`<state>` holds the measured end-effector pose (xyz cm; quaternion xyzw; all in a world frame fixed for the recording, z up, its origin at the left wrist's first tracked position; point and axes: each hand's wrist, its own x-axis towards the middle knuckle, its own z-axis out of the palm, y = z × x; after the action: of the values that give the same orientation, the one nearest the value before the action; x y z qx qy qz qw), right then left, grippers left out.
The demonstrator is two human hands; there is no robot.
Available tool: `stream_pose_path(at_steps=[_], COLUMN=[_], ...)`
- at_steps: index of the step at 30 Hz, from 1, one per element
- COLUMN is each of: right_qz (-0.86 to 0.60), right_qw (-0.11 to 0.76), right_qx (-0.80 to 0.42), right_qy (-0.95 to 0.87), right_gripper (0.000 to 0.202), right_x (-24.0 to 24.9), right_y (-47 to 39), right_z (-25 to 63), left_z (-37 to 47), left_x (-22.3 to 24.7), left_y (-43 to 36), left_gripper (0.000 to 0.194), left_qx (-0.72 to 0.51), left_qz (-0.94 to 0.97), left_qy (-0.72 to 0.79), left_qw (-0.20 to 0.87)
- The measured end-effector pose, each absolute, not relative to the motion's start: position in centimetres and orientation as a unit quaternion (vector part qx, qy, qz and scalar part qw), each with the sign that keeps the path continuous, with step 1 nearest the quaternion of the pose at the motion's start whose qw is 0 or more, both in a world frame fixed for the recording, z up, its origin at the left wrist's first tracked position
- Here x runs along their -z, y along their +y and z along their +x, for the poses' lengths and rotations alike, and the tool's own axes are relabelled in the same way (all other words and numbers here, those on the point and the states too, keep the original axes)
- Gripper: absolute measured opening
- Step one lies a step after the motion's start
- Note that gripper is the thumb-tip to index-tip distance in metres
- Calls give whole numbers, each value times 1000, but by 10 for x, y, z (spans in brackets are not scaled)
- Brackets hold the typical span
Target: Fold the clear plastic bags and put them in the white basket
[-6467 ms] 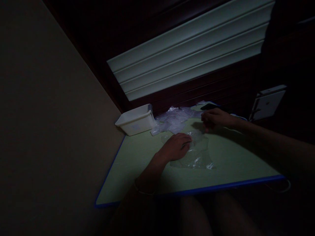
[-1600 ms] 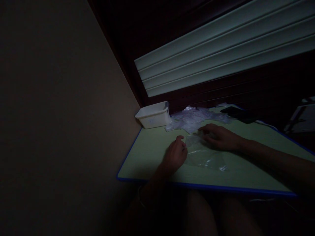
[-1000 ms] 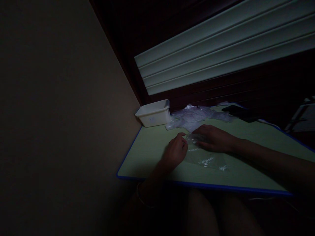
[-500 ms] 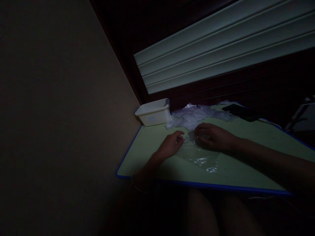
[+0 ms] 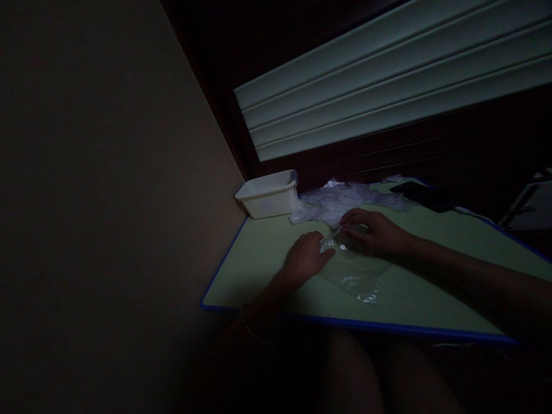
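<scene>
A clear plastic bag (image 5: 356,282) lies on the pale green table, its near part flat and shiny. My right hand (image 5: 371,230) is closed on the bag's far edge, pinching it between thumb and fingers. The edge forms a whitish folded strip that runs from there to my left hand (image 5: 305,260). My left hand has its fingers bent at the strip's other end, and its thumb points right, over the bag. Dim light hides just how the left fingers grip the film.
A white plastic bin (image 5: 269,204) stands at the table's back left, by the wall. Beside it spreads a heap of crumpled clear bags (image 5: 340,198). A dark flat object (image 5: 420,195) lies farther right. Blue edging (image 5: 388,328) rims the table (image 5: 435,259).
My left hand has turned and shifted slightly right, its thumb now stretched out. My right hand has risen a little, and the bag's edge now shows as a strip between both hands.
</scene>
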<state>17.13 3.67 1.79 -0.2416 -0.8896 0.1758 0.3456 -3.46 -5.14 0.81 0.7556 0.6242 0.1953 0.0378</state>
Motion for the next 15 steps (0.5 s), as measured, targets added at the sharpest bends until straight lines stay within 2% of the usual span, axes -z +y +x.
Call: stream_pose_path(at_steps=[5, 10, 15], right_qz=[-277, -298, -268], right_qw=[354, 358, 327], right_qx=[-220, -263, -358], right_qy=[-866, -845, -832], right_gripper=[27, 29, 37], right_x=[-19, -20, -15], right_y=[41, 37, 40], right_z=[172, 169, 165], left_z=[-44, -51, -57], left_x=[-16, -16, -14], left_y=[-55, -54, -46], left_gripper=[24, 27, 28], left_qx=[-191, -214, -246], left_qz=[731, 737, 750], left_qy=[649, 633, 587], left_qw=[86, 102, 176])
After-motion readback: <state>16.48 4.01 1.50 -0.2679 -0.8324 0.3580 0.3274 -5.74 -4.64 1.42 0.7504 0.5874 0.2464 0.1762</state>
